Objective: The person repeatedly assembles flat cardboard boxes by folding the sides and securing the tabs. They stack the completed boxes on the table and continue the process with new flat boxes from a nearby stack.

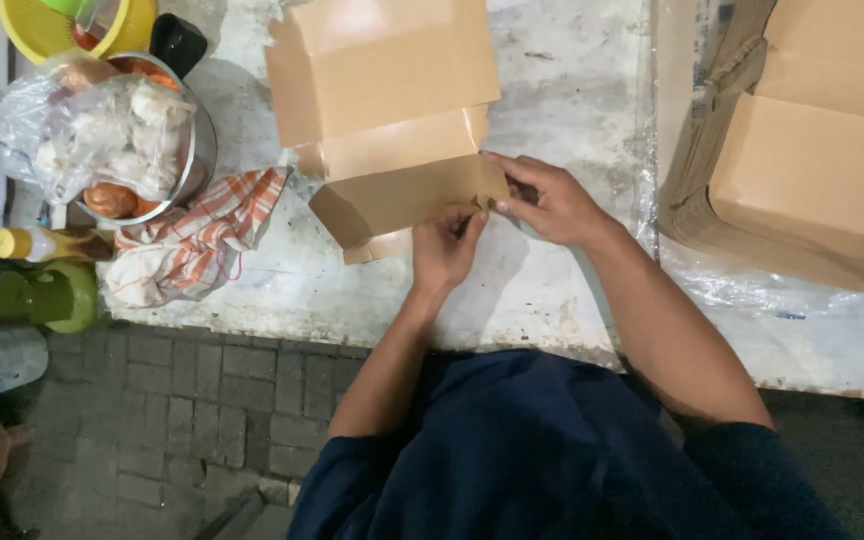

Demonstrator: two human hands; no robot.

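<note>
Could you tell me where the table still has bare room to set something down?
Bare table lies between the box being folded and the flat cardboard stack, and along the near edge by the hands. The left end is crowded: checked cloth, pot of bags.

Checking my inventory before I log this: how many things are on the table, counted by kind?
Brown cardboard box being folded, pinched by left hand and right hand: 1
Stack of flat cardboard: 1
Striped cloth: 1
Metal bowl of bagged food: 1
Yellow basket: 1
Yellow-capped bottle: 1
Green cup: 1
Total: 7
</note>
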